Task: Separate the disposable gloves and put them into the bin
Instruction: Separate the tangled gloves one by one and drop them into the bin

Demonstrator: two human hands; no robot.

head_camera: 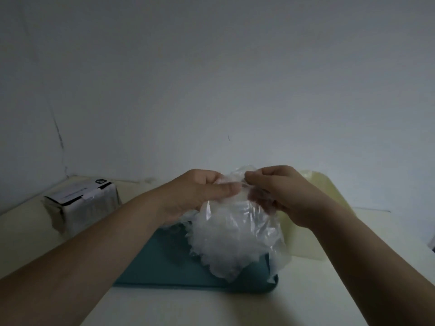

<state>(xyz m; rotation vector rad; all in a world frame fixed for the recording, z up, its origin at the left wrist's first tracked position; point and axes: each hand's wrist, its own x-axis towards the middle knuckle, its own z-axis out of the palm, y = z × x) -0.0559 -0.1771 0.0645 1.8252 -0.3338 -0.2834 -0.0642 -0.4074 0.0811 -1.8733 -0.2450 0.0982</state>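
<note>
A bunch of thin, clear disposable gloves (235, 234) hangs in the air above a teal tray (169, 269). My left hand (197, 194) grips the top of the bunch from the left, thumb pressed on the plastic. My right hand (280, 191) pinches the same top edge from the right, its fingers partly wrapped in the film. The gloves' lower ends droop onto the tray's right part. A pale yellow bin (313, 208) stands behind and to the right of my right hand, mostly hidden by it.
A white cardboard box with a black trim (82, 203) sits at the back left of the pale table (306, 297). A plain wall rises right behind the table.
</note>
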